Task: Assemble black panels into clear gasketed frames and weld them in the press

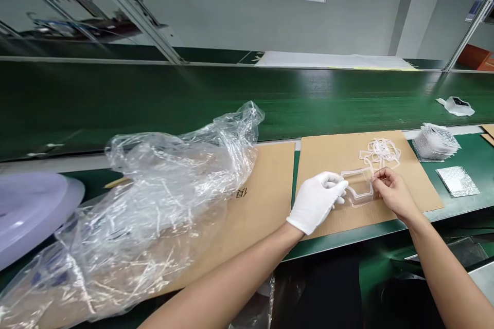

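My left hand, in a white glove, pinches the left edge of a clear, soft rectangular ring gasket. My bare right hand pinches the same gasket at its right side. The gasket hangs just above a brown cardboard sheet. A small heap of similar clear gaskets lies on the cardboard just beyond my hands.
A large crumpled clear plastic bag covers another cardboard sheet at left. A pale lilac basin sits far left. Stacked silvery squares and a single one lie at right. A green conveyor belt runs behind, carrying a small bagged item.
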`<state>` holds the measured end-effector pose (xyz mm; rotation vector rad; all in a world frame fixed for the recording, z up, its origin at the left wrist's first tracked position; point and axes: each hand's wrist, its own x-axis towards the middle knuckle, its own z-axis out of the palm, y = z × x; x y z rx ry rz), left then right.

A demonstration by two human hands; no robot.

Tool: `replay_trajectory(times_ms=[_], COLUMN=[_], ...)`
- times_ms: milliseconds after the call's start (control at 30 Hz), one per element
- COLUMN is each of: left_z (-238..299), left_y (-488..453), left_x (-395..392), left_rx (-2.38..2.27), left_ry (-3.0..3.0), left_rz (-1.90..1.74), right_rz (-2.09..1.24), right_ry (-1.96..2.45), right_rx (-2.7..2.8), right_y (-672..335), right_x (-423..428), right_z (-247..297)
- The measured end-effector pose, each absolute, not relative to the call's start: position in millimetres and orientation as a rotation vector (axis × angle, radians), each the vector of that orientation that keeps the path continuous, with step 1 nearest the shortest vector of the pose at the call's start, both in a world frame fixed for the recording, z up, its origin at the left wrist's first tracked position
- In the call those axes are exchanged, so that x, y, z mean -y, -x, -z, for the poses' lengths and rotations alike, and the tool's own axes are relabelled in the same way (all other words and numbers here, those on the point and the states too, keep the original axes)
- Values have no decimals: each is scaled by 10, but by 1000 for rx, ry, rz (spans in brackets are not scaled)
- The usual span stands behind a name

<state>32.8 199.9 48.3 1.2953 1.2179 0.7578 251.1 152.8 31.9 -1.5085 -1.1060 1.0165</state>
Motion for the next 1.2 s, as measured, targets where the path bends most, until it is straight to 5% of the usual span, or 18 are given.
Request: replay_trajectory(times_ms=[1200], left_z=[-466], left_y=[-312], left_x=[-2054], left_rx=[-1243], left_ry=[-1465], left_rz=[-712], right_rz=[-1136], right_ry=[1574], right_rx=[1109], right_y=[-2521], right_x=[-1401], right_z=[-349])
